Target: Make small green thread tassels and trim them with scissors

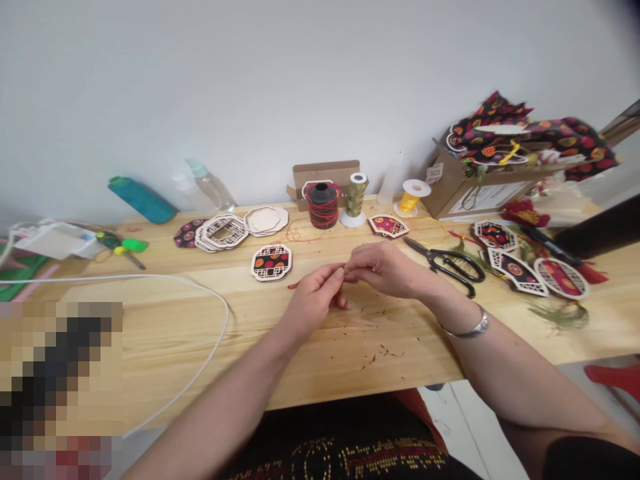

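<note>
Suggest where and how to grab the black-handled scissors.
Probably by the handle loops, from the wearer's near right: the scissors lie flat with their loops toward that side, while the blades point away and left, toward the fan-shaped piece.

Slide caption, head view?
Bare left hand and right hand meet above a pale wooden table, thin red cord and black-handled metal scissors nearby.
</note>
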Available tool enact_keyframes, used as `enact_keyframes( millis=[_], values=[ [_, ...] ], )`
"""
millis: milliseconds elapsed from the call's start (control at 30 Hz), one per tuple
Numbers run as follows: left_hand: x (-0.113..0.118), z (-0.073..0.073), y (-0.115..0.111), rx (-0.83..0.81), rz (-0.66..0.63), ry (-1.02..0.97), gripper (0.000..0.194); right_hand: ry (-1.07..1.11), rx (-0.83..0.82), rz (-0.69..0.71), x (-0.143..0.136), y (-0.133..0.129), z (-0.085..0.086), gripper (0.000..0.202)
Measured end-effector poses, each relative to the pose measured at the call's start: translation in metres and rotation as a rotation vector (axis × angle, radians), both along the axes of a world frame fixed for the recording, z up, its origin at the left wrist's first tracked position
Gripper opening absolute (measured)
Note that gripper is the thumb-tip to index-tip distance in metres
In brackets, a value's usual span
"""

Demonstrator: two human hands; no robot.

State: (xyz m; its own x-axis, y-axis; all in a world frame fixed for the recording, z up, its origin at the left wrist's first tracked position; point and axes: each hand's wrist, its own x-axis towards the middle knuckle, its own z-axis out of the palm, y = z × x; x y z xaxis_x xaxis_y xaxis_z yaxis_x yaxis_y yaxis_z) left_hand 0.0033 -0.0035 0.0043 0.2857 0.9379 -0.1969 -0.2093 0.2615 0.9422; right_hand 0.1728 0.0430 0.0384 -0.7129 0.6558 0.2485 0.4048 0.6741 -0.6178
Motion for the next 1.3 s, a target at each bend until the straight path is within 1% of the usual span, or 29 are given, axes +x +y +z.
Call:
enact_keyframes(
  millis=[133, 267, 467, 700, 900, 1067, 1300],
  values=[
    [0.000, 0.002, 0.001, -0.076, -0.023, 0.017, 0.026, -0.014, 0.039, 0.016, 0.000, 0.001, -0.004, 0.020],
    [-0.001, -0.001, 0.002, -0.073, -0.018, 0.085, 0.023, -0.040, 0.056, 0.006, 0.000, 0.003, -0.009, 0.018],
    [-0.001, -0.001, 0.002, -0.070, -0.011, 0.126, 0.025, -0.062, 0.051, -0.017, 0.001, 0.003, -0.008, 0.017],
    [0.000, 0.001, 0.002, -0.104, 0.035, 0.132, 0.015, -0.049, 0.046, -0.046, 0.003, 0.005, -0.006, 0.018],
    [0.000, 0.004, 0.002, -0.123, 0.059, 0.132, 0.016, -0.060, 0.053, -0.067, 0.004, 0.006, -0.005, 0.018],
    [0.000, 0.006, 0.002, -0.147, 0.089, 0.137, 0.017, -0.050, 0.056, -0.075, 0.004, 0.007, -0.007, 0.018],
    [0.000, 0.009, 0.001, -0.171, 0.111, 0.105, 0.018, -0.024, 0.046, -0.107, 0.006, 0.008, -0.006, 0.017]
  ],
)
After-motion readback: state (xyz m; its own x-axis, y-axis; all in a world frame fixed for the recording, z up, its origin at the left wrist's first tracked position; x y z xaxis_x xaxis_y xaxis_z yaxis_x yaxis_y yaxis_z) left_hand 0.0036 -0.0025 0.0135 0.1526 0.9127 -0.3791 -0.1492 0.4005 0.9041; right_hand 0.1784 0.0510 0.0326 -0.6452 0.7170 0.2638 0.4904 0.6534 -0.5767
